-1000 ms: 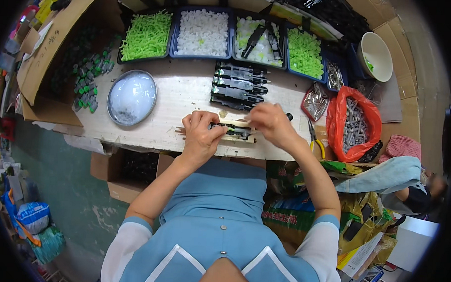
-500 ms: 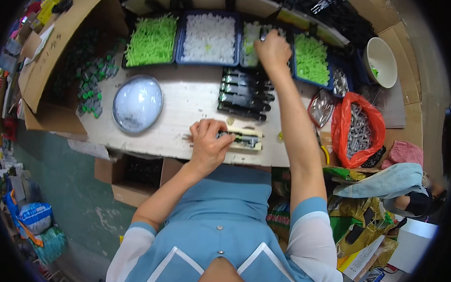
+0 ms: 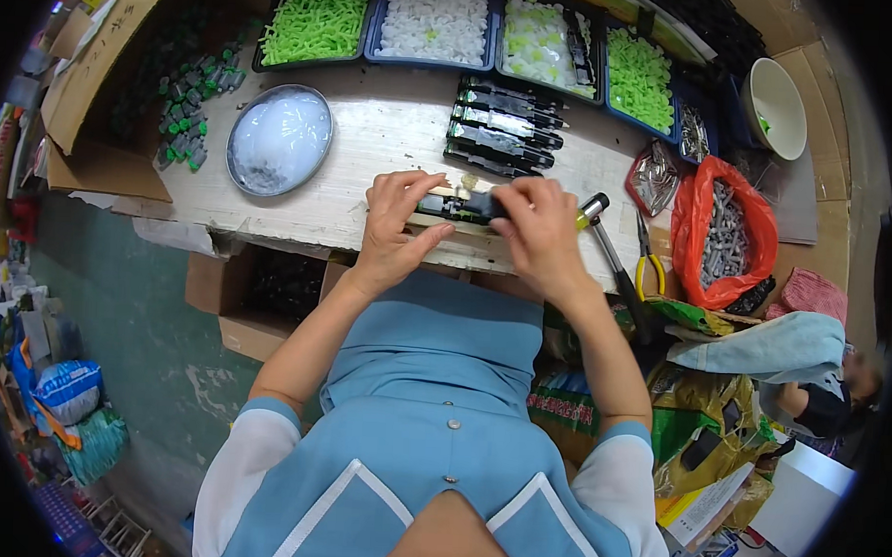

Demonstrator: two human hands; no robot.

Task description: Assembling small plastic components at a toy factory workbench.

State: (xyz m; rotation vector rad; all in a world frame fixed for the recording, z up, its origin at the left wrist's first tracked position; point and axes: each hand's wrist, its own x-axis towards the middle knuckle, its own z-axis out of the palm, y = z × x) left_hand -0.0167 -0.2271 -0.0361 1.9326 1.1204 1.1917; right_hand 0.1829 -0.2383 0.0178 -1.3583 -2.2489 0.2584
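In front of me near the table's edge lies a cream-coloured holder [image 3: 435,191] with a long black part [image 3: 437,206] in it. My left hand [image 3: 394,228] grips the holder's left end, thumb on the near side and fingers on the far side. My right hand [image 3: 546,233] pinches a dark plastic piece [image 3: 484,205] over the right half of the holder; its fingers are slightly blurred and hide that end. Just beyond, several black assembled parts [image 3: 505,138] lie side by side in a row.
Trays of green sticks [image 3: 318,19], white bits [image 3: 433,23], mixed pale bits [image 3: 538,46] and green bits [image 3: 640,79] line the back. A dish [image 3: 279,140] of white paste stands left. At right are a hammer [image 3: 612,247], yellow-handled pliers [image 3: 651,266] and a red bag [image 3: 691,233].
My right hand has come back from the third tray to the holder, now with a dark piece in its fingers. The hammer, hidden by my forearm before, shows. The whole view has shifted.
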